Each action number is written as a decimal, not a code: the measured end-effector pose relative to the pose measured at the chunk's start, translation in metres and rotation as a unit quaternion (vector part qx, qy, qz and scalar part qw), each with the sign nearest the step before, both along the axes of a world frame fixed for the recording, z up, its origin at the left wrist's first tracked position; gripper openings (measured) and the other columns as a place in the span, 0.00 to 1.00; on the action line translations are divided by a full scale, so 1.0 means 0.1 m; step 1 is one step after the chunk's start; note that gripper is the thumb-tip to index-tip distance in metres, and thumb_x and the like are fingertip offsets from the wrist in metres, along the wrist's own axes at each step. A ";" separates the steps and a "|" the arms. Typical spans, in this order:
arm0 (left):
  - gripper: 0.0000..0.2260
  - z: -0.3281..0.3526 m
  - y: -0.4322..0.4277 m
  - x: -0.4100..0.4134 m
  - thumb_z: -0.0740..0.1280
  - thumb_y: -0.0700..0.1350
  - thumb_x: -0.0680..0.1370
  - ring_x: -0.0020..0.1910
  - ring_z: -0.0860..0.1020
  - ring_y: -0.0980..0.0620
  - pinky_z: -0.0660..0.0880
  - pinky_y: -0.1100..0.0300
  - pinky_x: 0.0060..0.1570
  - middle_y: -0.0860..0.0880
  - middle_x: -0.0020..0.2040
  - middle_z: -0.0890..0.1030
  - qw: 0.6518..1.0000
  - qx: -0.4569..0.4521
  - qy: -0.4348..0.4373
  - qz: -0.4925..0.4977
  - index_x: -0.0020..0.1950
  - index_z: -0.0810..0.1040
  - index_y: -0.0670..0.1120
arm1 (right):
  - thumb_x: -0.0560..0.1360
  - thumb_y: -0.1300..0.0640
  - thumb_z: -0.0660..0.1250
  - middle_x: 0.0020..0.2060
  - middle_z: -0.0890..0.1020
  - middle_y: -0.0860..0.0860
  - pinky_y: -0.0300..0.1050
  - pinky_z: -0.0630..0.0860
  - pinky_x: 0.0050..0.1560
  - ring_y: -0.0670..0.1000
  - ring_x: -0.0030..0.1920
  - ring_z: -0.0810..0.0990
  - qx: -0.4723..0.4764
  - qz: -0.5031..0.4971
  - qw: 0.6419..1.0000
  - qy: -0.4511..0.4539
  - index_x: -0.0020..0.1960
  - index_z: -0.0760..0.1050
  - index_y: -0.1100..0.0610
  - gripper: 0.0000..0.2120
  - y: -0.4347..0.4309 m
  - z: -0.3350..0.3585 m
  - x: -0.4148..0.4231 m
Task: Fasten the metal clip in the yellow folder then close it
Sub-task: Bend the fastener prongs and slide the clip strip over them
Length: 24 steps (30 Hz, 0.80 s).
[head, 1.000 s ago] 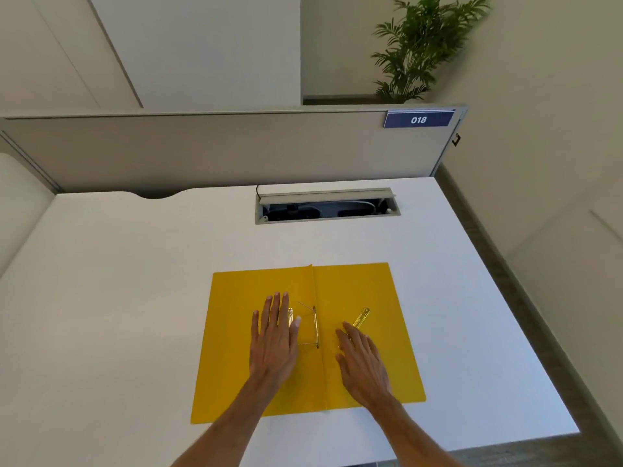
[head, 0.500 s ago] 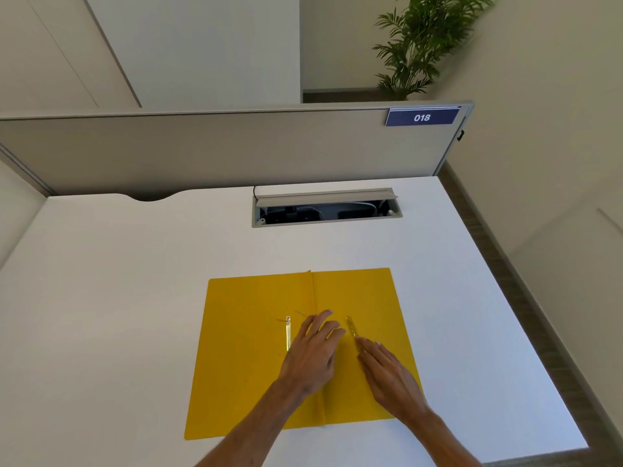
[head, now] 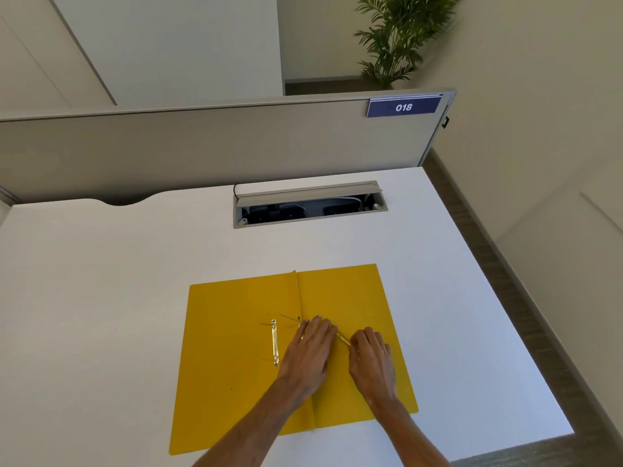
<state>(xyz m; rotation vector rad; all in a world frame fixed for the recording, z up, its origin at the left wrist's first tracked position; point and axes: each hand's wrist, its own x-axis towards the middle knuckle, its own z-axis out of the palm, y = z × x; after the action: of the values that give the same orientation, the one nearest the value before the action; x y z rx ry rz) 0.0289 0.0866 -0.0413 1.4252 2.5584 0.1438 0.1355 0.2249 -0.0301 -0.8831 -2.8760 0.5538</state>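
A loose brass clip bar (head: 344,339) lies just right of the spine of the open yellow folder (head: 232,372), pinched at its near end by the right hand (head: 371,357), which half a second ago lay flat. The left hand (head: 308,348) rests fingers-spread across the spine, beside the fastener strip (head: 275,343). Bare white desk (head: 101,315) surrounds the folder, whose near edge sits close to the desk's front.

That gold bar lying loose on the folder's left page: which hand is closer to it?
Left. The left hand lies just right of the gold bar; the right hand is farther right.
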 end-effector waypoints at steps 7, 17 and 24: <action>0.30 0.04 -0.04 -0.02 0.66 0.42 0.84 0.88 0.56 0.45 0.55 0.44 0.87 0.48 0.86 0.63 0.996 0.090 -0.014 0.012 0.86 0.60 0.50 | 0.80 0.57 0.69 0.52 0.82 0.47 0.51 0.77 0.53 0.52 0.56 0.80 -0.082 0.011 0.996 -0.037 0.53 0.80 0.52 0.03 0.21 0.03 -0.10; 0.15 0.33 -0.67 -0.40 0.66 0.39 0.86 0.53 0.81 0.59 0.82 0.57 0.46 0.59 0.58 0.85 0.865 0.367 -0.082 0.332 0.69 0.79 0.54 | 0.81 0.59 0.71 0.50 0.84 0.44 0.48 0.81 0.51 0.45 0.51 0.81 -0.231 0.070 0.967 0.085 0.56 0.83 0.51 0.06 -0.13 0.07 -0.31; 0.14 0.22 -1.02 -0.52 0.65 0.34 0.86 0.51 0.86 0.56 0.85 0.48 0.51 0.55 0.53 0.88 0.811 0.346 -0.299 0.365 0.60 0.84 0.52 | 0.85 0.48 0.61 0.60 0.84 0.39 0.52 0.70 0.72 0.47 0.75 0.72 -0.008 0.236 0.969 0.070 0.60 0.77 0.43 0.07 -0.37 0.03 -0.35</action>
<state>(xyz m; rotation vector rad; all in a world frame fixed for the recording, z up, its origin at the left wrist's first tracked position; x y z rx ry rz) -0.0227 -0.0157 -0.0196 0.2765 2.3779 1.4941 0.1003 0.1880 -0.0276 -0.1388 -2.9482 0.6432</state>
